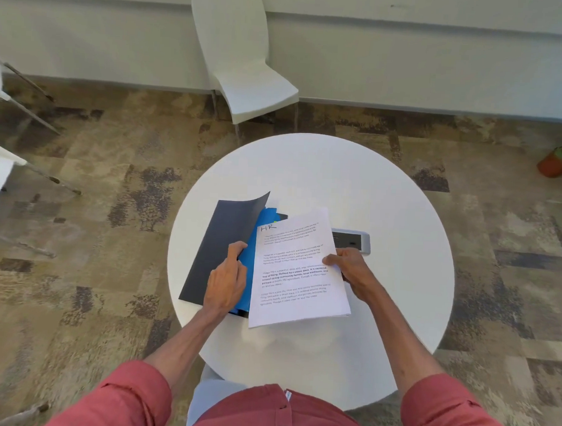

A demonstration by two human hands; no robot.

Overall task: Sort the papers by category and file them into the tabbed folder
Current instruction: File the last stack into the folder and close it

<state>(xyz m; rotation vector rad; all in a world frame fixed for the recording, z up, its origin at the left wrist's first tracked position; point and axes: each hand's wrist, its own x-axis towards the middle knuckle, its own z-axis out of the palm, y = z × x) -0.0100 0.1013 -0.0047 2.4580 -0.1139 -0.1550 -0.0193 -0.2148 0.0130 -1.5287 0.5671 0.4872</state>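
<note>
At the round white table [402,198], the left hand [226,279] curls around the dark grey folder's [222,242] lifted cover, while the right hand [351,269] pinches printed white papers [295,271] headed "HR".

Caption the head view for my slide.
Left hand holds the dark folder open; right hand holds papers marked HR over its blue dividers.
</note>
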